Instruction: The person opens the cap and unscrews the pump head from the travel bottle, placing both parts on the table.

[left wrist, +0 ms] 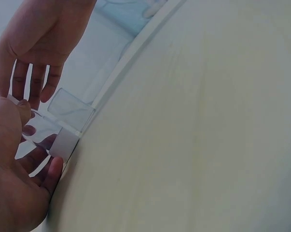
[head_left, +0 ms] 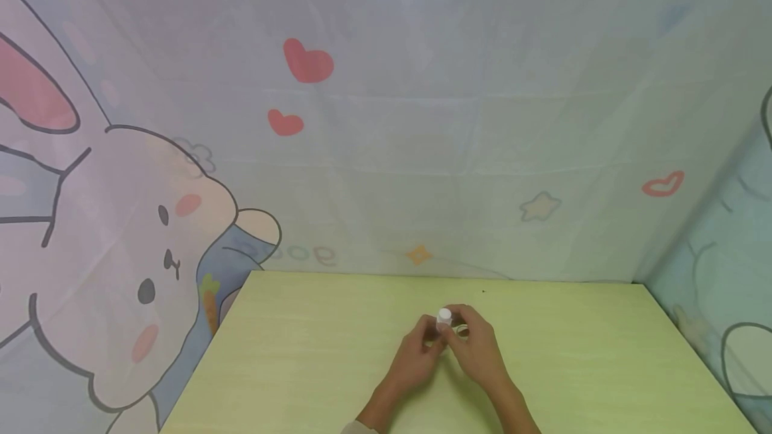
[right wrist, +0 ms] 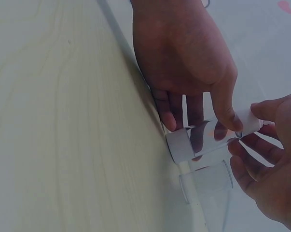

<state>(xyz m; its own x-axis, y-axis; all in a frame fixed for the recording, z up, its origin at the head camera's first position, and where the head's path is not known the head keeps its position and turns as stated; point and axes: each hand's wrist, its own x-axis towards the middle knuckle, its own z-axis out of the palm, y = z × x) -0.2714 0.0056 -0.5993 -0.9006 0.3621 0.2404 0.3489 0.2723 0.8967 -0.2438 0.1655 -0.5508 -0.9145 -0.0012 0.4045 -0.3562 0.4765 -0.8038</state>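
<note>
A small bottle with a white cap [head_left: 444, 315] stands upright between the two hands. Its see-through middle [right wrist: 208, 137] and white base [right wrist: 180, 145] show in the right wrist view, base down at the tabletop. My left hand [head_left: 415, 359] holds the bottle's body, thumb in front and fingers behind. At the top, my right hand [head_left: 480, 352] has thumb and index finger pinching the cap, its other fingers near the bottle. A clear cup [right wrist: 208, 179] sits to the right of the bottle, partly covered by the right hand in the head view.
The light wooden table [head_left: 326, 327] runs back to a printed cloth backdrop [head_left: 392, 173] with hearts, stars and a large rabbit. A tiny dark speck [head_left: 483, 291] lies near the table's far edge.
</note>
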